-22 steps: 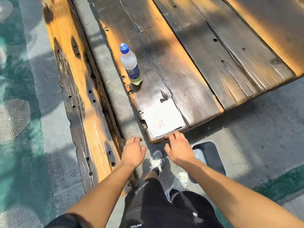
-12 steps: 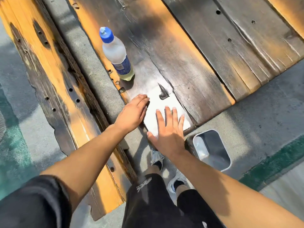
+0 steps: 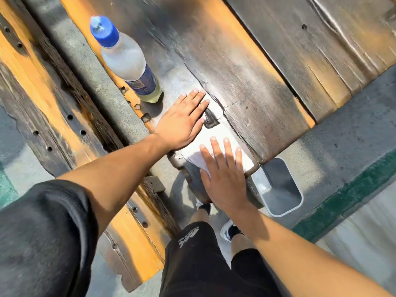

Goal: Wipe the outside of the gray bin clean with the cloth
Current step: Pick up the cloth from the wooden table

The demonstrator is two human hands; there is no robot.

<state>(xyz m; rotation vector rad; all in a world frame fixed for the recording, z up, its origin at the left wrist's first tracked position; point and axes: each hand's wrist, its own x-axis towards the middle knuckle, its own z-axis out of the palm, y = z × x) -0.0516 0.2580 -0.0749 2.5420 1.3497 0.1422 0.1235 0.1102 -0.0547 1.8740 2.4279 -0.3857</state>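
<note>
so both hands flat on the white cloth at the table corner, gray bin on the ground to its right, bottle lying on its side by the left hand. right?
One thing is off: the bottle stands upright on the table, not on its side, as the head view shows. The rest holds: left hand and right hand lie flat on the white cloth, gray bin on the ground to its right.

Head camera looks steeply down, close

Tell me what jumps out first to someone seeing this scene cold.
Two bare hands lie flat at the corner of a weathered wooden table: the right hand rests with straight fingers on a white cloth, the left hand just beyond it. A plastic bottle with a blue cap stands at the table's edge past the left hand, and the gray bin sits on the ground beside the corner, right of the right hand.
</note>
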